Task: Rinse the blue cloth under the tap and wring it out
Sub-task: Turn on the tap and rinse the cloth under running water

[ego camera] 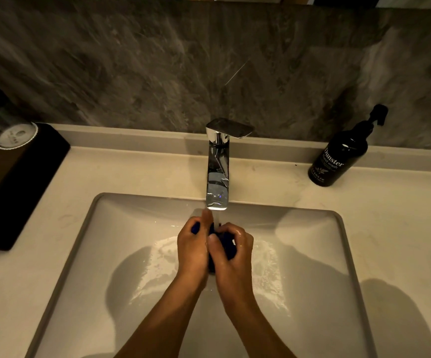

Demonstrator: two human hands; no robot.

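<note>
The blue cloth (228, 244) is bunched into a small wad between both hands, just below the spout of the chrome tap (217, 174). A thin stream of water runs from the spout onto it. My left hand (192, 248) is closed around the cloth's left side, one fingertip raised toward the spout. My right hand (232, 250) grips the right side, thumb across the front. Most of the cloth is hidden inside the two fists. Both hands hover over the white rectangular sink (312, 254).
Water pools on the sink floor around the hands. A black hand wash pump bottle (343, 153) stands on the counter at the back right. On the left, a black tray (15, 187) holds upturned glasses (10, 127). A marble wall rises behind the tap.
</note>
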